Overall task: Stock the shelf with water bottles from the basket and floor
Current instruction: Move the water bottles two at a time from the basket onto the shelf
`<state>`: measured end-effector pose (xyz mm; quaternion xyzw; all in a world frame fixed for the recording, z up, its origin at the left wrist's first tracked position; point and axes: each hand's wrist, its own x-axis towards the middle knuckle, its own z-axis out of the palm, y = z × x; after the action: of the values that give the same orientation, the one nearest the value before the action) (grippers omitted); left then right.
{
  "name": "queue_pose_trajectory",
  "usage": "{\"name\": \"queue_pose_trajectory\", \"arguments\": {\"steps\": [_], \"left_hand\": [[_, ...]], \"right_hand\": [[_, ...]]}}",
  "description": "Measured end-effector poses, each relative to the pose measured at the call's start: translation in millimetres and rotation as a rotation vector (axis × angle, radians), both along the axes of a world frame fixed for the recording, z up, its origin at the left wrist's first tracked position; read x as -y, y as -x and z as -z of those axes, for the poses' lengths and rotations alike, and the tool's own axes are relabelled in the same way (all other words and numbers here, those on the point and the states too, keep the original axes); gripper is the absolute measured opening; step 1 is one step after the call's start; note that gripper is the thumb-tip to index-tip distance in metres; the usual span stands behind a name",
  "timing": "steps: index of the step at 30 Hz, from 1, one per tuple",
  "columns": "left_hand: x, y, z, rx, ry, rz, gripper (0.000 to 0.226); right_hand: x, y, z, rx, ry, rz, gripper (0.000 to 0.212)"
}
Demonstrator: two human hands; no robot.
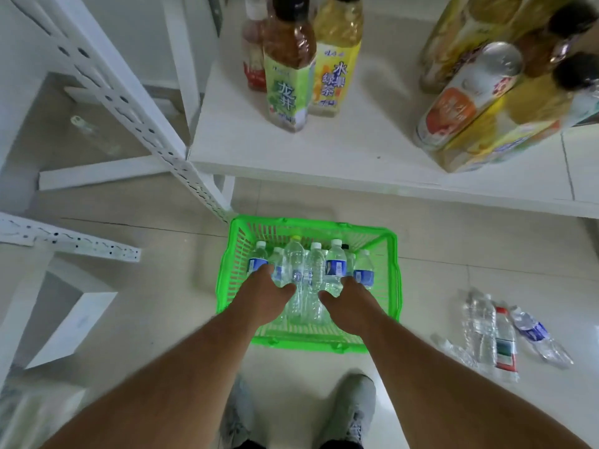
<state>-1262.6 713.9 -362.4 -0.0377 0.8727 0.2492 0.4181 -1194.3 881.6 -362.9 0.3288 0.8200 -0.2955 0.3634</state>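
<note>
A green plastic basket (390,273) stands on the floor just below the shelf's front edge, holding several clear water bottles (335,265), some with blue labels. My left hand (264,294) reaches into the basket's left half, its fingertips touching a blue-labelled bottle (257,262) and its thumb spread to the right. My right hand (348,301) reaches into the right half, fingers beside another blue-labelled bottle (364,273), thumb spread to the left. Neither hand visibly lifts anything. More water bottles (479,325) lie on the floor to the right. The white shelf (356,147) is above the basket.
Tea bottles (288,76) stand at the shelf's back left, and a can (466,92) with yellow drink bottles sits at its right. A white perforated upright (129,108) slants at the left. A white box (74,325) lies on the floor at left. My shoes (353,413) are below.
</note>
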Motion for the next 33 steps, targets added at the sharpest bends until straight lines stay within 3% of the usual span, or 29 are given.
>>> {"name": "queue_pose_trajectory", "arguments": {"steps": [9,13,15,18,24,27,29,33], "left_hand": [[-12.3,4.6,183.7,0.026,-0.005,-0.167,0.076],[-18.6,5.3,229.5,0.093,-0.067,-0.192,0.060],[-19.5,6.6,239.9,0.065,-0.112,-0.170,0.039],[-16.5,10.3,250.3,0.050,-0.202,-0.181,0.025],[-3.2,10.4,256.2,0.181,-0.254,-0.275,0.018],[10.0,12.7,257.1,0.215,-0.246,-0.280,0.025],[20.2,15.2,255.6,0.242,-0.226,-0.270,0.031],[32.5,11.0,239.8,0.223,-0.241,-0.266,0.017]], "right_hand": [[10.0,20.2,176.0,-0.010,0.110,0.196,0.054],[19.0,24.6,214.9,0.023,0.010,0.247,0.052],[23.7,28.6,224.5,0.043,-0.060,0.244,0.054],[26.4,35.2,237.4,0.061,-0.047,0.305,0.062],[21.5,38.1,249.8,0.021,0.009,0.378,0.061],[24.4,41.6,253.0,0.021,0.077,0.393,0.060],[27.0,43.7,253.4,0.028,0.128,0.428,0.065],[27.5,38.0,243.8,-0.042,0.142,0.437,0.090]]}}
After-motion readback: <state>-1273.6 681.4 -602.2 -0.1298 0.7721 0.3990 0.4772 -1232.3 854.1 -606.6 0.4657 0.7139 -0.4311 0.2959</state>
